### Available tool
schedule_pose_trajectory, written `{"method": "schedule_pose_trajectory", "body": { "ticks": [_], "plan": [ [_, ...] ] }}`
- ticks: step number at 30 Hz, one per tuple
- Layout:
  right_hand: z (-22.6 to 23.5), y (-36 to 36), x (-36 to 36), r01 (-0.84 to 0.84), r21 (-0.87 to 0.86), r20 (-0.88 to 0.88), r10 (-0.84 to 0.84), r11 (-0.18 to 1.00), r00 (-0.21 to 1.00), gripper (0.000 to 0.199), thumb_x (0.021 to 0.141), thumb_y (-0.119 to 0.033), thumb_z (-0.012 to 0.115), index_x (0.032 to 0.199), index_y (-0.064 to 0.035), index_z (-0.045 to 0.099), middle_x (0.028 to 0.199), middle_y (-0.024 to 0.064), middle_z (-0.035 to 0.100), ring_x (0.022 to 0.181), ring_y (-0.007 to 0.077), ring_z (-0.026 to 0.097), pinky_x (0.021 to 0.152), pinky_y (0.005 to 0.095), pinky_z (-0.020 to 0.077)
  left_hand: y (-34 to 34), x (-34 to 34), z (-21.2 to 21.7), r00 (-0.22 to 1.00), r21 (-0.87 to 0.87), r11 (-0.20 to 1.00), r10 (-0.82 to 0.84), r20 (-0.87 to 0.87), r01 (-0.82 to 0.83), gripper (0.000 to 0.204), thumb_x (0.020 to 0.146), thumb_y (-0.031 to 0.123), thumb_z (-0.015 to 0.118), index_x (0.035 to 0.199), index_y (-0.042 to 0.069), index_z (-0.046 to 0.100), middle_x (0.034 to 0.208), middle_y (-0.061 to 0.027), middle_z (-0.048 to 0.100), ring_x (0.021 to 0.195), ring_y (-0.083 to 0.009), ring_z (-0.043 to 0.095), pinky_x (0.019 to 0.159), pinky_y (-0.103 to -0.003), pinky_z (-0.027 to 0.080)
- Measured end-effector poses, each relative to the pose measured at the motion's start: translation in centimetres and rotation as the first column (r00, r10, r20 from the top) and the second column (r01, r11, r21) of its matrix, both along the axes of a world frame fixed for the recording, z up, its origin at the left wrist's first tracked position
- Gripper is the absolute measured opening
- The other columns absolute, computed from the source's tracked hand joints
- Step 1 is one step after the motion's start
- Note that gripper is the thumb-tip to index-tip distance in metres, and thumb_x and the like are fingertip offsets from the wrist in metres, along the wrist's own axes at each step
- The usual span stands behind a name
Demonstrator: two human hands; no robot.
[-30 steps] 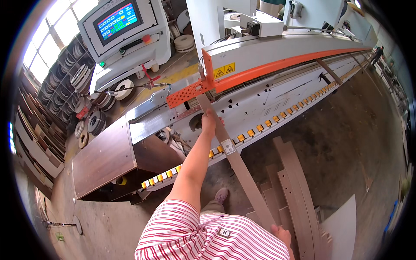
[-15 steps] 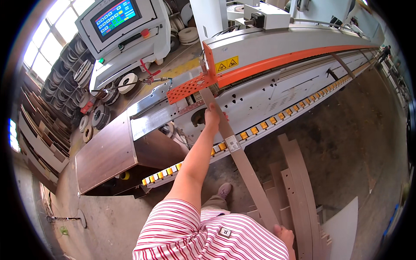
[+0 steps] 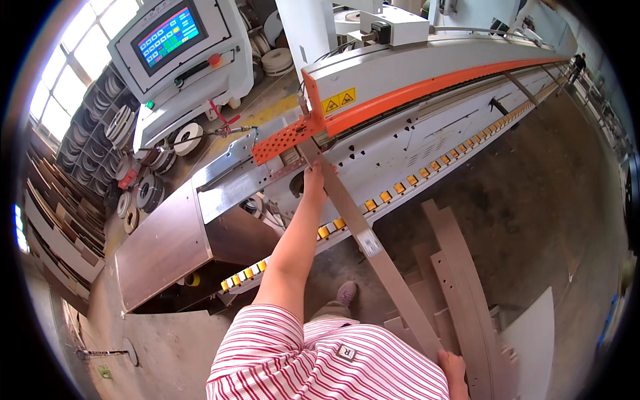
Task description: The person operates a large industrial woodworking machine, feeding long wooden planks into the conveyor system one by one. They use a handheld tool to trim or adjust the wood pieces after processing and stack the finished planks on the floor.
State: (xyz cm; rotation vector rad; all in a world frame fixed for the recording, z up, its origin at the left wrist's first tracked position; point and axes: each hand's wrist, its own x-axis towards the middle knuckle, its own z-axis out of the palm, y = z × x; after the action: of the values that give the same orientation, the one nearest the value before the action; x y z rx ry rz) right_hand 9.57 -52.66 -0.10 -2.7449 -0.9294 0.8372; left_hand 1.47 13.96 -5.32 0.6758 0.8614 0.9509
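Note:
A long, narrow brown board (image 3: 400, 293) slants across from the machine toward my right side, with a white label (image 3: 369, 243) on its face. Its far end reaches the perforated orange guard (image 3: 283, 141) on the machine's metal infeed table. Near that end, my left hand (image 3: 314, 180) is closed around the board, and the fingers on its underside are partly hidden. My right hand (image 3: 453, 368) grips the near end of the board, low in view. Below the middle of the board runs a rail with yellow rollers (image 3: 385, 197).
The machine's long orange strip (image 3: 427, 93) runs off to the far right. A control panel with a lit screen (image 3: 169, 35) stands at the upper left, near edge-banding rolls (image 3: 150, 192). Stacked brown boards (image 3: 463, 287) and a white panel (image 3: 532, 337) lie right of me.
The board has slid back toward me through my left hand, its label now clear of the roller rail. My right hand has moved slightly right with the near end. The whole view has shifted a little.

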Motion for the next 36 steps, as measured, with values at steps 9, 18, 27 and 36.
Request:
{"method": "schedule_pose_trajectory", "body": {
  "ticks": [9, 18, 27, 36],
  "plan": [
    [-0.8, -17.0, -1.1, 0.348, -0.216, -0.195, -0.389, 0.912, 0.900, 0.064, 0.097, -0.057, 0.042, 0.121, -0.0001, 0.062, 0.121, 0.0273, 0.062, 0.117, 0.0386, 0.056, 0.094, 0.0416, 0.0410, -13.7, -4.0, 9.2, 0.953, 0.124, 0.956, -0.280, 0.118, 0.265, 0.054, 0.093, 0.011, 0.059, 0.141, 0.012, 0.033, 0.114, -0.0123, 0.059, 0.103, -0.0229, 0.062, 0.086, -0.041, 0.052],
    [1.4, -20.0, -2.7, 0.638, -0.171, -0.008, -0.649, 0.751, 0.761, 0.069, 0.097, -0.060, 0.035, 0.092, 0.0041, 0.060, 0.090, 0.0214, 0.057, 0.090, 0.0336, 0.048, 0.075, 0.0453, 0.0385, -15.1, -6.3, 7.9, 0.912, 0.268, 0.889, -0.403, 0.074, 0.371, 0.053, 0.093, 0.011, 0.064, 0.132, 0.008, 0.028, 0.107, -0.0163, 0.065, 0.095, -0.0210, 0.067, 0.081, -0.038, 0.057],
    [-0.8, -26.4, -4.5, 0.726, -0.140, 0.178, -0.704, 0.673, 0.687, 0.085, 0.095, -0.069, 0.031, 0.067, 0.0070, 0.055, 0.059, 0.0152, 0.050, 0.060, 0.0270, 0.041, 0.056, 0.0485, 0.0342, -14.3, -7.7, 8.8, 0.819, 0.363, 0.756, -0.572, -0.039, 0.545, 0.046, 0.090, 0.010, 0.066, 0.129, 0.005, 0.043, 0.101, -0.0091, 0.064, 0.086, -0.0168, 0.066, 0.071, -0.032, 0.058],
    [0.0, -25.6, -4.9, 0.738, -0.152, 0.104, -0.732, 0.658, 0.674, 0.090, 0.095, -0.070, 0.026, 0.072, 0.0097, 0.061, 0.065, 0.0218, 0.059, 0.066, 0.0327, 0.050, 0.063, 0.0510, 0.0384, -15.2, -8.2, 10.3, 0.863, 0.345, 0.803, -0.502, -0.050, 0.487, 0.045, 0.089, 0.014, 0.066, 0.130, 0.005, 0.053, 0.090, -0.0059, 0.063, 0.076, -0.0106, 0.063, 0.067, -0.026, 0.054]
  ]
}}
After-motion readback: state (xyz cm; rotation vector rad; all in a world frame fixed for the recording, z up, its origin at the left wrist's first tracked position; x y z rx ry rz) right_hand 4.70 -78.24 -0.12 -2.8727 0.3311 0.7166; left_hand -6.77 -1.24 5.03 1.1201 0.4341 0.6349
